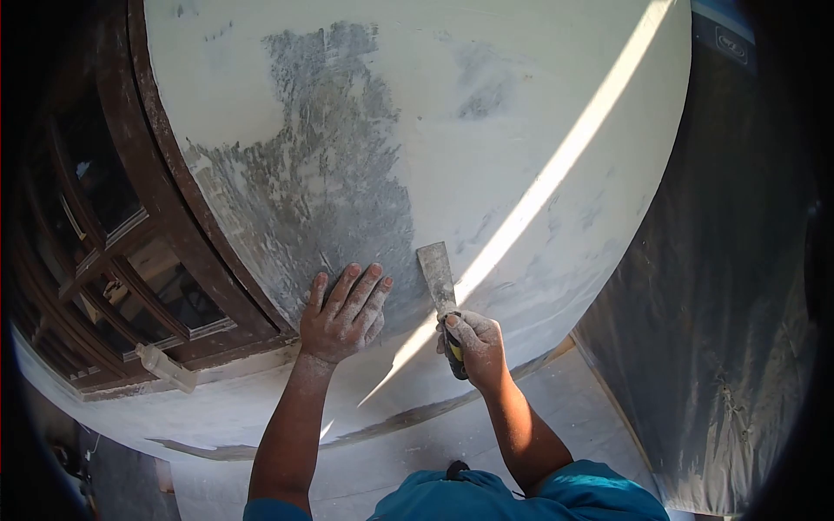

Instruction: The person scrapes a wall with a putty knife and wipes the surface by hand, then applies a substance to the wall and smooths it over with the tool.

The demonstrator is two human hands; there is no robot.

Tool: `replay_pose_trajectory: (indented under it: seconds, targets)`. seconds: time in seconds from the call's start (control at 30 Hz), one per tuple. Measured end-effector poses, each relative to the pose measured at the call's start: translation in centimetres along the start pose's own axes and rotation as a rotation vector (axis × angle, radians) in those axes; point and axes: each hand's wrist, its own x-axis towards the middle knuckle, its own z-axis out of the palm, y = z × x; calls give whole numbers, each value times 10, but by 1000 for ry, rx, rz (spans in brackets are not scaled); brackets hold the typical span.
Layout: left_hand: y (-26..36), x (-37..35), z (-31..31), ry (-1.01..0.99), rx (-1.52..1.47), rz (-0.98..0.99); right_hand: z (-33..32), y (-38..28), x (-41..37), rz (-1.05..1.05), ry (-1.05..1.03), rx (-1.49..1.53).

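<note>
My right hand (473,349) grips a putty knife (437,271) by its black and yellow handle, the thumb lying along the top. The flat metal blade points up and lies over the wall (495,182), right by the edge of a rough grey patch (339,182). That patch is bare of the white coating around it. To the left, my left hand (346,314) lies with fingers stretched out at the lower part of the grey patch, holding nothing. White dust covers both hands.
On the left is a brown wooden window (165,234) with glass panes, and a whitish plastic piece (165,368) rests at its lower frame. Dark plastic sheeting (721,347) hangs on the right. A bright strip of sunlight crosses the wall diagonally. Pale floor covering (573,399) lies below.
</note>
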Motion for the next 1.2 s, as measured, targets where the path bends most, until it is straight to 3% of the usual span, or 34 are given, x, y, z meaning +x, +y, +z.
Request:
replay_pose_trajectory:
  seconds: [0.17, 0.43, 0.53, 0.67, 0.8, 1.2]
  targets:
    - [-1, 1, 2, -1, -6, -14, -4, 18, -4, 46, 13, 71]
    - [2, -2, 3, -1, -3, -23, -12, 14, -4, 15, 18, -89]
    - [2, 0, 1, 10, 9, -17, -5, 5, 0, 7, -23, -17]
    - [1, -2, 1, -4, 15, -10, -12, 27, -5, -2, 24, -82]
    - [3, -2, 1, -12, -5, -25, -9, 1, 4, -1, -45, -6]
    - [2, -2, 3, -5, 1, -22, -13, 12, 1, 3, 20, -80]
